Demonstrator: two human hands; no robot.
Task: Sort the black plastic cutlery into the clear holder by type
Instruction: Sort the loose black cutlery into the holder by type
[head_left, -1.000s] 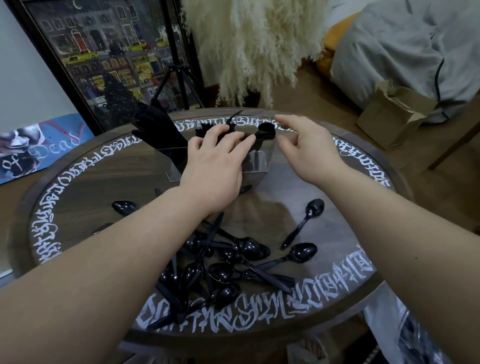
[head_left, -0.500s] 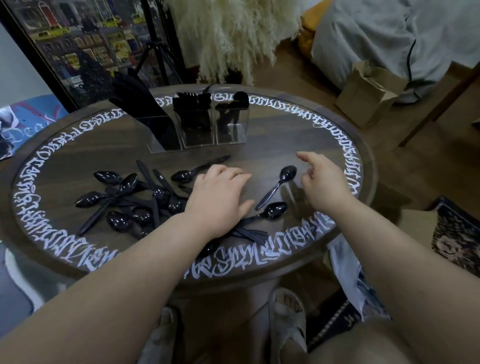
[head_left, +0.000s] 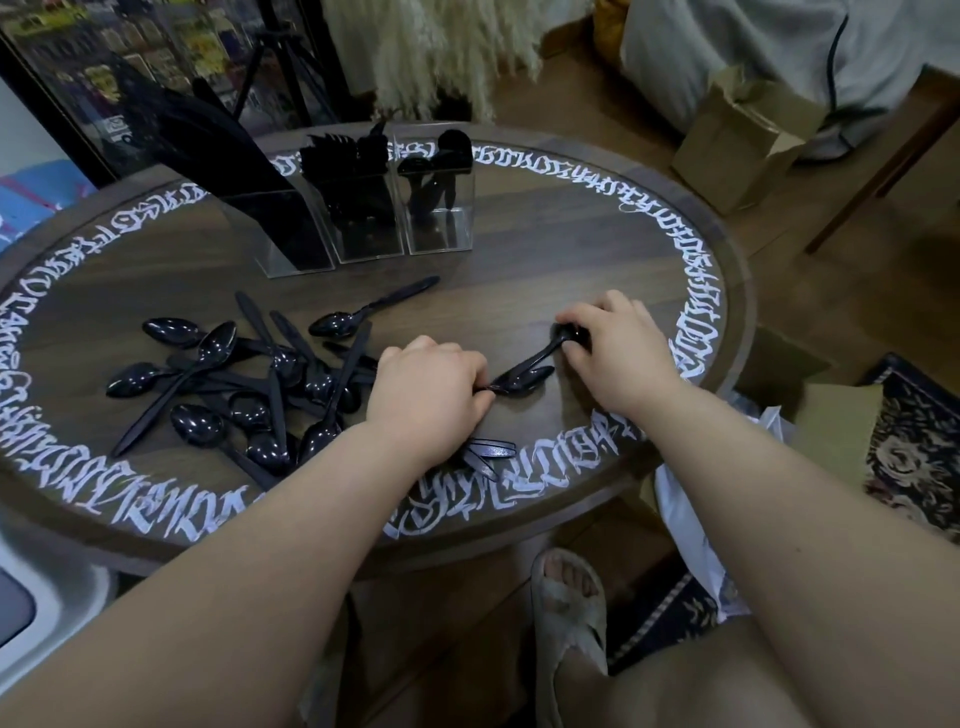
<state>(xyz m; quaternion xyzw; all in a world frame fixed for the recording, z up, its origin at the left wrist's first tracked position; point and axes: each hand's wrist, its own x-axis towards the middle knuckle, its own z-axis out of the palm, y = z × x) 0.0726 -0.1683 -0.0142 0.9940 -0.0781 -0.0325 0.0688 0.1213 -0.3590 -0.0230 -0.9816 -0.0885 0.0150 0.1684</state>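
The right hand (head_left: 615, 353) pinches the bowl of one spoon (head_left: 540, 356), and the left hand (head_left: 426, 395) curls over another spoon (head_left: 524, 379) on the table (head_left: 571, 249). Their crossed handles could snag, flicking one off the edge. About a dozen spoons lie in the heap (head_left: 249, 384); the holder (head_left: 363, 208) has three compartments, the right holding roughly three spoons.

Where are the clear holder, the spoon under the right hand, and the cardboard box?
clear holder (head_left: 441, 228): head view, right compartment's front wall.
spoon (head_left: 540, 356): head view, mid-handle.
cardboard box (head_left: 727, 150): head view, its side.
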